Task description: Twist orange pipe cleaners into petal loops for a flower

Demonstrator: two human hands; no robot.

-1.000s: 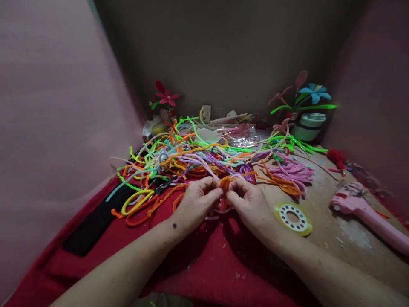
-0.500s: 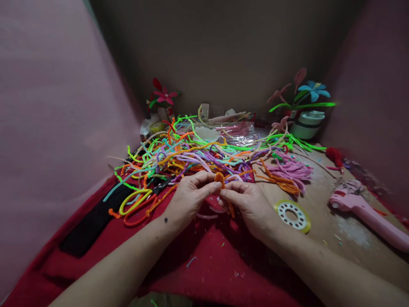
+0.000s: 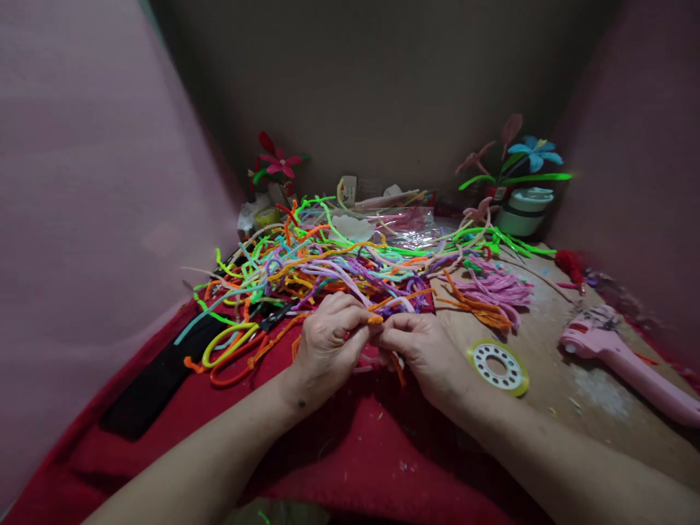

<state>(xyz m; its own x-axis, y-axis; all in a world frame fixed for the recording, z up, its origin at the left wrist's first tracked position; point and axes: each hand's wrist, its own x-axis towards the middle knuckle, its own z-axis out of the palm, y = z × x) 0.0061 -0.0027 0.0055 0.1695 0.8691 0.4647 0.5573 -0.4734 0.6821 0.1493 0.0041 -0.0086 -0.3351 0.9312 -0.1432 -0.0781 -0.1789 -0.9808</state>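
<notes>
Both hands meet over the red cloth (image 3: 355,452) in front of a pile of coloured pipe cleaners (image 3: 328,259). My left hand (image 3: 328,339) and my right hand (image 3: 415,346) are closed in pinches on one orange pipe cleaner (image 3: 375,319). A short bit of it shows between the fingertips, and its tail (image 3: 398,364) hangs below my right hand. Most of the piece is hidden by the fingers.
A bundle of pink pipe cleaners (image 3: 495,288) lies right of the pile, a yellow ring with a white holed disc (image 3: 497,367) beside my right hand, and a pink tool (image 3: 623,361) at far right. Pipe-cleaner flowers (image 3: 276,164) and a white pot (image 3: 525,208) stand at the back.
The orange loop that stood up between the fingertips has been folded down and is now mostly hidden in the pinch. Both hands have shifted slightly left and closer together.
</notes>
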